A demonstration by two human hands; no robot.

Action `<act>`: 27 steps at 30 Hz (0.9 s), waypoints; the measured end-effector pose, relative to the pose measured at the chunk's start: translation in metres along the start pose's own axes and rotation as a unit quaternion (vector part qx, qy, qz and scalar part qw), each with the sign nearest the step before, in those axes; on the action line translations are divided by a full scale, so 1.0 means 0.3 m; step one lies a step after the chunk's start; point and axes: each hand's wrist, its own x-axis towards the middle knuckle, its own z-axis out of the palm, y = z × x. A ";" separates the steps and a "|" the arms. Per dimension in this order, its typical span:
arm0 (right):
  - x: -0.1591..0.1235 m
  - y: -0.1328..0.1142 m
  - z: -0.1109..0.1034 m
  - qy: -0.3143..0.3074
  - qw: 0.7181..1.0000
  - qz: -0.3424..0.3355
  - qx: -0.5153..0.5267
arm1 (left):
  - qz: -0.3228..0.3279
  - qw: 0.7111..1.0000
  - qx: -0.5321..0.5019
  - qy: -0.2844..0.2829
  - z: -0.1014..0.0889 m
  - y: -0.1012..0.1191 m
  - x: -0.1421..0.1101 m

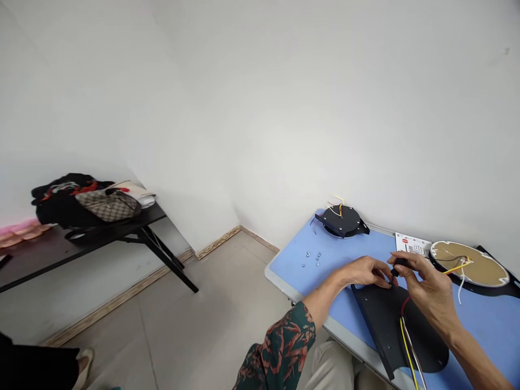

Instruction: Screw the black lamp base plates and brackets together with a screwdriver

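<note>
In my right hand point(430, 290) is a small screwdriver point(400, 264) with a black handle, its tip pointing down at the far edge of a black metal plate point(377, 311). My left hand point(368, 271) is at that same edge, thumb and fingers pinched together beside the screwdriver tip. Whatever lies between those fingertips is too small to make out. Red, yellow and white wires point(407, 341) come out of the plate and hang over its near side. Several small screws point(318, 259) lie loose on the blue table mat point(292, 254) to the left.
A black round unit point(343, 219) with wires stands at the table's back left. At the back right lies another round unit with a tan face point(467, 265), beside a white printed card point(412, 244). A dark side table point(81, 244) holds a checkered bag point(108, 205). Someone's foot point(84, 365) shows lower left.
</note>
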 end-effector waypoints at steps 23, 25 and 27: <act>0.012 -0.014 -0.007 0.003 0.989 0.075 0.128 | -0.023 0.998 0.054 0.012 0.020 0.057 -0.019; 0.008 -0.017 -0.003 -0.006 0.979 0.094 0.182 | -0.015 0.999 0.046 0.014 0.024 0.042 -0.014; 0.011 -0.020 -0.001 -0.004 0.978 0.094 0.188 | -0.004 0.999 0.034 0.014 0.023 0.028 -0.006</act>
